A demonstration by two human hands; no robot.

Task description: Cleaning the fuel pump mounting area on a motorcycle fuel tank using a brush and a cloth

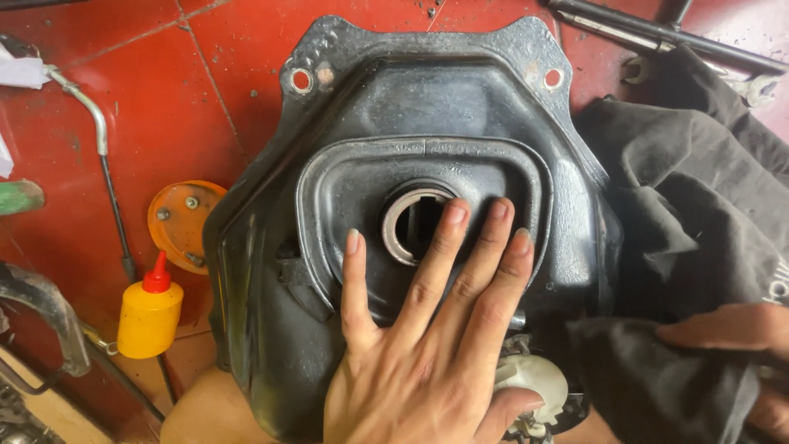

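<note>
While the left hand lies flat on it, fingers spread apart and clamped on nothing, the tank sits at frame centre on the red floor, its near end against the person's bare knee. Black shell, scuffed and dusty, glossy in patches. Raised rounded collar around one filler hole with a metal ring; the middle fingertip rests on the ring's right edge. Two bolt holes in the far flange, one at each corner. One white round fitting at the tank's near right, the thumb just over it.

Right hand at the right edge, on a dark cloth that covers the tank's right side; fingers lie close together on the cloth, and whether they grip it cannot be told.

Count: one tank, one cloth, one yellow bottle with red nozzle, one orange disc behind it, one bent metal rod, two dark bars at top right.

Edges: bottle and disc just left of the tank. Open floor at top left, beyond the rod. Right side crowded by cloth; near side closed by knee and hands.
</note>
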